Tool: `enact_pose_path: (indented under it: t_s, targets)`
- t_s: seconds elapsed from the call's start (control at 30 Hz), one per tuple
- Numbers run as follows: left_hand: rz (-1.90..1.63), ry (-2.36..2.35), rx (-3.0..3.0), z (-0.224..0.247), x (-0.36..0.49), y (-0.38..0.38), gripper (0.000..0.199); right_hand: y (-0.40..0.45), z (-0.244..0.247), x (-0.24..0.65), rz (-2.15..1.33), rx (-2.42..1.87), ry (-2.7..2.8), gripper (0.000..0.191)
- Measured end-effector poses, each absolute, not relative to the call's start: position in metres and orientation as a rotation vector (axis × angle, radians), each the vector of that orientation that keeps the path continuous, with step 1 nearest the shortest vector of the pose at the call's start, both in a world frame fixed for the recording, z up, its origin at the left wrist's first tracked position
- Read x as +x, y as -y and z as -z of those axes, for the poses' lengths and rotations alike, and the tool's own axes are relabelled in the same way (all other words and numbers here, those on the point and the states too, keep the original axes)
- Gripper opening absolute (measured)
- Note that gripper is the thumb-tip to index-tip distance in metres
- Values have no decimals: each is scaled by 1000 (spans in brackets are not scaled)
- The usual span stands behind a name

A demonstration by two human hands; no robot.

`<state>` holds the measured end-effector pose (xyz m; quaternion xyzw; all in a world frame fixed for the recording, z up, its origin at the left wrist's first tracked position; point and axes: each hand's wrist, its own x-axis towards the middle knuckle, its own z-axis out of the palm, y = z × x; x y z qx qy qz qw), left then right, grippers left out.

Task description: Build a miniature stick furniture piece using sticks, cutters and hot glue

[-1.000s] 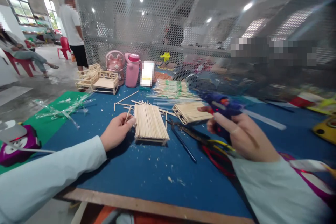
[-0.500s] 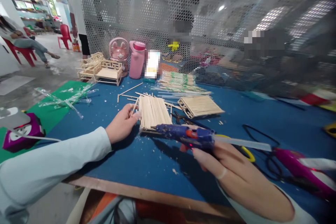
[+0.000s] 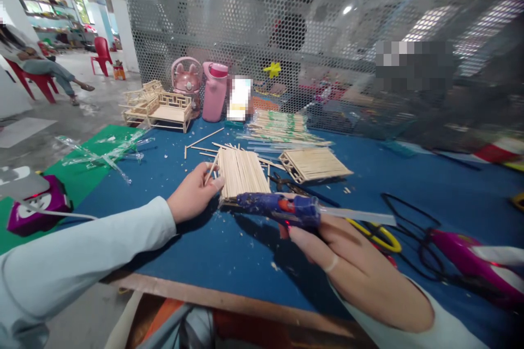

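In the head view, the left hand (image 3: 194, 193) pinches a thin wooden stick (image 3: 210, 169) in its fingers, at the left side of a slatted wooden piece (image 3: 243, 172) lying on the blue surface (image 3: 204, 267). The right hand (image 3: 352, 267) has its fingers wrapped around a glue gun (image 3: 297, 210), its nozzle over the near left corner of that piece; whether they touch is unclear.

The likeliest trouble is a burn, since the hot tip points towards the left thumb. A slip of the gun could smear glue across the slats, and a loose pinch could let the stick set crooked. The light piece might also slide if nudged.

The slats are pale, straight and matt, laid side by side with slightly uneven ends. The gun is scuffed blue plastic, with a cloudy, rod-shaped glue stick (image 3: 360, 215) out of its back. A second slatted piece (image 3: 317, 164), with an open-framed side, lies near dark metal pliers (image 3: 282, 181).
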<state>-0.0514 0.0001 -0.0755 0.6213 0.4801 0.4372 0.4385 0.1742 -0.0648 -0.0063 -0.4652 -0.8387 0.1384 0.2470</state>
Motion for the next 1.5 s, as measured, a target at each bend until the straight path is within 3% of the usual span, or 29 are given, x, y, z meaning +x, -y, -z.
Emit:
enact_pose_path:
  t_s: [0.43, 0.93, 1.5]
  targets:
    - [-1073, -1222, 1571, 77, -52, -1, 21, 64, 6, 176, -363, -1327, 2260, 47]
    - [-1078, -1228, 1581, 77, -53, 0, 21, 72, 2, 204, -236, -1463, 2201, 44]
    - [-1081, -1211, 1580, 78, -53, 0, 23, 69, 4, 186, -327, -1445, 2200, 48]
